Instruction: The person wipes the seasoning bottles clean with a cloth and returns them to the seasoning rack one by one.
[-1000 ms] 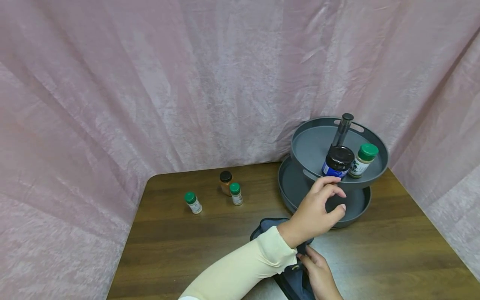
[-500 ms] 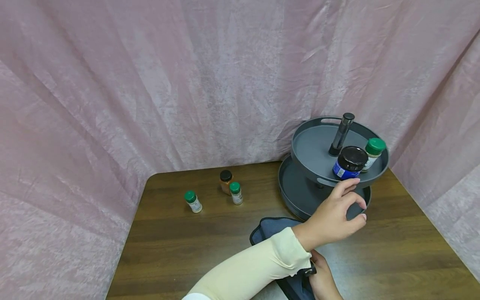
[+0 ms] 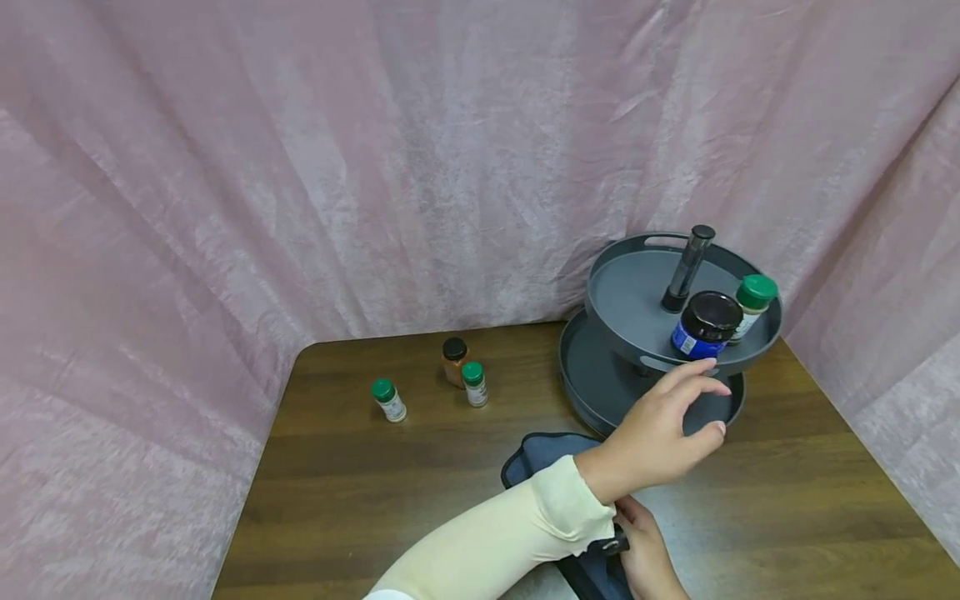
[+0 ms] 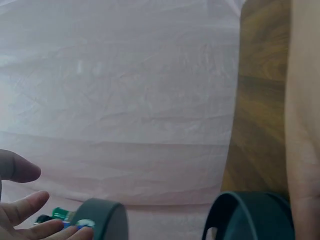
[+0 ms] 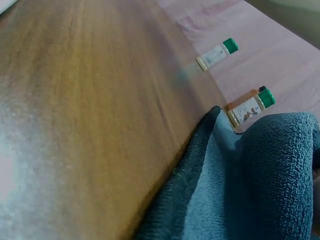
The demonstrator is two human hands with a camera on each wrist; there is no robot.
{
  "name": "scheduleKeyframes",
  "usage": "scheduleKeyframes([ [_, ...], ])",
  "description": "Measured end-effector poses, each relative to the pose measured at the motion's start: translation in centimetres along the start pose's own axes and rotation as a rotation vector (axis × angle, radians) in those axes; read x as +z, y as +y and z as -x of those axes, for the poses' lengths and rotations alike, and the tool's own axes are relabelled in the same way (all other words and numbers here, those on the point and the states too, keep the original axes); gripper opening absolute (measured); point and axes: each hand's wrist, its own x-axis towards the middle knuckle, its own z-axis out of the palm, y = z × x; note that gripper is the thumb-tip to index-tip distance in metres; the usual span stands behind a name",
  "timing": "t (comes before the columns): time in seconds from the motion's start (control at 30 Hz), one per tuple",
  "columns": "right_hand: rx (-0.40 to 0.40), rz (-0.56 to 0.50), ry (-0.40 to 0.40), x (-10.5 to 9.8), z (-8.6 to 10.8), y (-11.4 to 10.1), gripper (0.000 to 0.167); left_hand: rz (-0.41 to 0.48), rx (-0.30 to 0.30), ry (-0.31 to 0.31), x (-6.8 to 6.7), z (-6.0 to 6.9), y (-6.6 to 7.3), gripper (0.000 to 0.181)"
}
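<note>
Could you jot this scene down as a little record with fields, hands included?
Left hand: fingers loosely bent at the near rim of the upper tray; contact unclear
Right hand: holds blue-grey cloth
On upper tray: dark-lidded jar, green-capped bottle
Below it: lower tray
On table: lone green-topped shaker; small shaker beside black-capped bottle
Backdrop: pink curtain

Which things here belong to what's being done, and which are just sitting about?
Probably part of the job:
two-tier tray, by the left hand
blue-grey cloth, held in the right hand
black-lidded jar and green-capped bottle, on the tray

Apparently just sitting about:
two green-topped vials, on the table
orange-brown bottle, beside one vial
</note>
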Motion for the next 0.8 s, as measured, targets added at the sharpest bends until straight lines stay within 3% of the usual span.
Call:
scheduleKeyframes([
  [0.2, 0.0, 0.014, -0.006, 0.2, -0.4, -0.4, 0.041, 0.074, -0.001, 0.056, -1.9, 1.1, 0.1, 0.04],
  [0.43, 0.05, -0.106, -0.012, 0.4, -0.8, -0.5, 0.051, 0.095, -0.017, 0.218, -3.8, 2.0, -1.2, 0.043],
  [0.63, 0.087, -0.147, -0.038, 0.6, -1.1, -1.2, 0.061, 0.142, -0.15, 0.352, -5.8, 3.2, -3.5, 0.043],
  [0.8, 0.04, -0.229, -0.052, 0.4, -1.1, -1.1, 0.061, 0.129, -0.274, 0.482, -6.8, 4.0, -6.1, 0.039],
])
